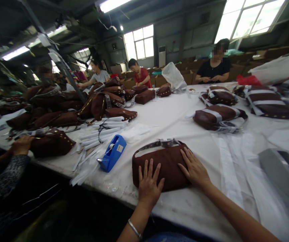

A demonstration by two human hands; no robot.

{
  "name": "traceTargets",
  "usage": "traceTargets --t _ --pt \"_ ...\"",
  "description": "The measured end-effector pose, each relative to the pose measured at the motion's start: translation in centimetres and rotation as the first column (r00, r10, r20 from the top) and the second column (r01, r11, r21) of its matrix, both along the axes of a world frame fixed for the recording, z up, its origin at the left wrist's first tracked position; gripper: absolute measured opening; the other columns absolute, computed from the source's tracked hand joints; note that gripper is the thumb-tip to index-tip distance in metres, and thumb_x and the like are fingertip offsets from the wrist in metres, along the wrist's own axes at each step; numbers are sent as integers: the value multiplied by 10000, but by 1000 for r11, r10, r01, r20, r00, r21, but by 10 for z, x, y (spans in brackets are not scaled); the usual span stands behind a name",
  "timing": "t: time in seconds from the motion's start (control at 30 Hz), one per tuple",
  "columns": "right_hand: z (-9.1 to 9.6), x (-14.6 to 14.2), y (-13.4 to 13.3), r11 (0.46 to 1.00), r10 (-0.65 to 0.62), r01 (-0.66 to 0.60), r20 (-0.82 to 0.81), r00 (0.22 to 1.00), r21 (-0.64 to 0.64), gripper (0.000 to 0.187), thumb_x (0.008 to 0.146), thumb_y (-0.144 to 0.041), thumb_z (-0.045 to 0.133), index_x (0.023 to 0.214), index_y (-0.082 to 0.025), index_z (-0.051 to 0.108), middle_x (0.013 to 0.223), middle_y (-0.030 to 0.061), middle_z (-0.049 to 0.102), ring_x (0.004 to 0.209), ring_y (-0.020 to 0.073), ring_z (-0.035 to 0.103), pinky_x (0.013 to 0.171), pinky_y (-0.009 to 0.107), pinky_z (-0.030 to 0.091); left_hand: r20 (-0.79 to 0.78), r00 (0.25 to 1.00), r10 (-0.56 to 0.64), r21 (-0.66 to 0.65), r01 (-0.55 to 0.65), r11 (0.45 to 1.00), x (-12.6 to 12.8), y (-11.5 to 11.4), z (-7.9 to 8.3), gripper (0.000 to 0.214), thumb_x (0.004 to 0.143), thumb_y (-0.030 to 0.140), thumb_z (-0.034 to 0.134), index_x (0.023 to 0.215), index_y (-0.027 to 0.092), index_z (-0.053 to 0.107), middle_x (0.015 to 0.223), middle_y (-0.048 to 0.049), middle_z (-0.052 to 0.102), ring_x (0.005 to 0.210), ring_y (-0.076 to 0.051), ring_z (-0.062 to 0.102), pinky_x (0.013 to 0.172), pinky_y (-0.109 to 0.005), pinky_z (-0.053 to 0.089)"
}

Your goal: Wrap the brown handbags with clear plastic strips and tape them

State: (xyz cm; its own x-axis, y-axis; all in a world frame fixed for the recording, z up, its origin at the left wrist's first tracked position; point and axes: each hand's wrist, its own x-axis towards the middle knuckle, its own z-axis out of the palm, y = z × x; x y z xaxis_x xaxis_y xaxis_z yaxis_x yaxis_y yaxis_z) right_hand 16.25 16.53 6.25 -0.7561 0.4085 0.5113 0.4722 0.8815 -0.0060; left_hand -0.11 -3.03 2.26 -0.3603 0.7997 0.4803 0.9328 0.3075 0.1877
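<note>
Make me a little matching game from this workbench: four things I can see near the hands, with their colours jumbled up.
Things:
1. tape dispenser
2. bag under the left hand and right hand
3. paper strips
4. bangle on the wrist

Colours:
a. white
b. silver
c. blue
d. brown

Pairs: 1-c, 2-d, 3-a, 4-b.

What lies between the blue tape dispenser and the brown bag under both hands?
Nothing lies there. In the head view, only a narrow stretch of bare white table cover separates the tape dispenser from the brown bag.
</note>
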Motion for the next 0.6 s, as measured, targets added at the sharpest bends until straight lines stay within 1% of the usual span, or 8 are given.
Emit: traceTargets --t 0.07,0.13,0.2,0.27,0.33,0.4,0.47,0.6 --pt "-26 2 9 999 -28 29 53 998 -20 683 1024 -456 395 1588 -160 150 1610 146 232 1446 316 308 1145 498 370 3 1000 0 19 0 1000 0 1 0 654 932 472 550 1524 324 317 1617 -82 274 1483 -340 260 1172 -622 270" --pt "-31 2 13 999 -27 30 75 997 -28 692 1020 -483 400 1582 -146 178 1596 159 266 1443 314 316 1145 497 374 10 1000 5 31 -5 999 -1 1 0 660 931 507 540 1525 333 311 1617 -76 278 1482 -333 265 1168 -622 281" --pt "-15 0 13 1000 -13 15 80 997 -24 697 1021 -509 384 1582 -150 175 1574 166 316 1423 317 355 1119 505 401 15 1000 4 32 -5 999 -2 1 -1 658 935 521 526 1527 341 300 1619 -72 273 1486 -328 258 1166 -624 285" --pt "13 -4 6 1000 -17 18 53 998 -10 687 1028 -506 358 1586 -161 154 1573 166 319 1425 326 347 1124 535 378 26 1000 -3 32 2 999 -4 1 -2 658 936 524 524 1527 345 297 1622 -72 266 1490 -329 245 1166 -625 282" --pt "38 -10 -5 1000 -19 19 3 1000 12 669 1030 -477 352 1590 -180 141 1604 141 251 1462 336 261 1170 576 275 37 999 -21 29 20 999 -6 1 -3 653 937 512 529 1526 342 302 1624 -78 260 1496 -333 226 1169 -628 271" --pt "46 -16 -14 999 16 -15 -17 1000 41 667 1021 -444 384 1592 -206 136 1632 103 174 1488 341 173 1201 595 166 44 998 -41 30 40 999 -10 1 -3 646 939 490 537 1524 332 313 1623 -87 260 1499 -337 212 1173 -631 254" --pt "34 -20 -21 996 63 -64 16 998 61 669 1010 -395 417 1593 -233 130 1637 82 155 1490 334 167 1204 589 148 41 997 -65 33 64 997 -14 2 -3 644 935 480 549 1520 328 325 1620 -90 268 1499 -340 210 1178 -634 235" --pt "-12 -20 -24 998 52 -55 123 991 24 646 998 -337 454 1582 -246 194 1626 85 196 1484 317 202 1192 569 202 9 994 -104 26 104 994 -18 6 0 643 930 503 549 1514 343 332 1615 -77 285 1494 -330 233 1182 -627 235"
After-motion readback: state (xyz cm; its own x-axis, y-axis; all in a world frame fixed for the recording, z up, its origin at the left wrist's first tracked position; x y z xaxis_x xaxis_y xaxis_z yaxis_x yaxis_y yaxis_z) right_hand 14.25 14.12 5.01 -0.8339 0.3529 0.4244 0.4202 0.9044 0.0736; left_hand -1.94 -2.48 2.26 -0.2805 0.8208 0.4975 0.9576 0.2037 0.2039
